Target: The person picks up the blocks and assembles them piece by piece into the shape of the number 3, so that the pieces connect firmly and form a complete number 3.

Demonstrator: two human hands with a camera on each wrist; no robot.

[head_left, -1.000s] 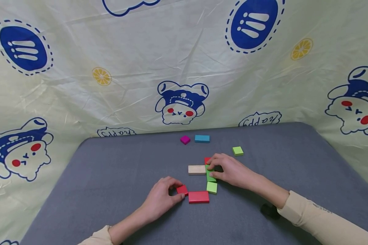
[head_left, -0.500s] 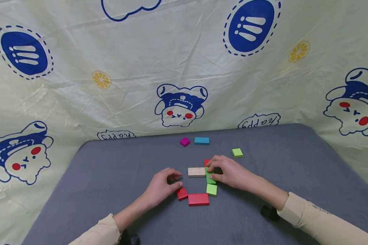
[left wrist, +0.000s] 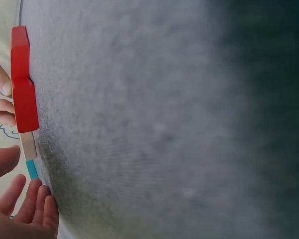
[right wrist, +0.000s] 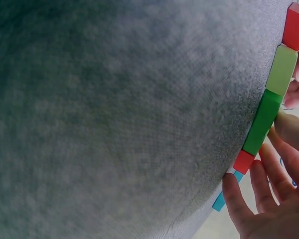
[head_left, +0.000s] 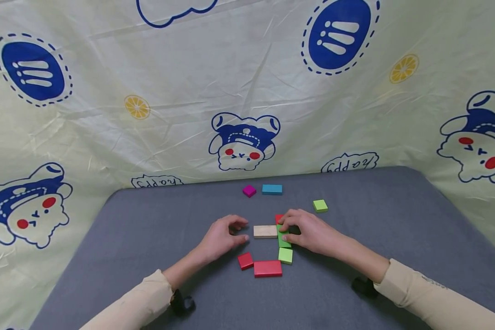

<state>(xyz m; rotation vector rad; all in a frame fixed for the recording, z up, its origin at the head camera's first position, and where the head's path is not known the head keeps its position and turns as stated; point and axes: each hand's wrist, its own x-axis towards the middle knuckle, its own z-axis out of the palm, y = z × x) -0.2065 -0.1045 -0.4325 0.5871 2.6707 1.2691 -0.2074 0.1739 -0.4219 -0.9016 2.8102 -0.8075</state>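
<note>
My left hand [head_left: 220, 238] hovers with thumb and fingers spread, just left of the plain wooden block [head_left: 265, 232], apart from it. My right hand [head_left: 313, 231] holds the long green block [head_left: 283, 242], fingertips and thumb at its sides. The wooden block's right end meets this green block. Behind it sits a small red block [head_left: 278, 218], partly hidden by my right fingers; in front lies a light green block [head_left: 286, 255]. A long red block [head_left: 268, 269] lies nearest me, with a tilted red square block [head_left: 245, 261] at its left end.
Farther back on the grey table [head_left: 165, 215] lie a magenta block [head_left: 249, 190] and a blue block [head_left: 272, 189]. Another light green block [head_left: 320, 206] lies beyond my right hand. A printed cloth [head_left: 181, 91] hangs behind the table.
My left hand has let go of the red square block and moved away from me to beside the wooden block's left end. My right hand stays at the green block.
</note>
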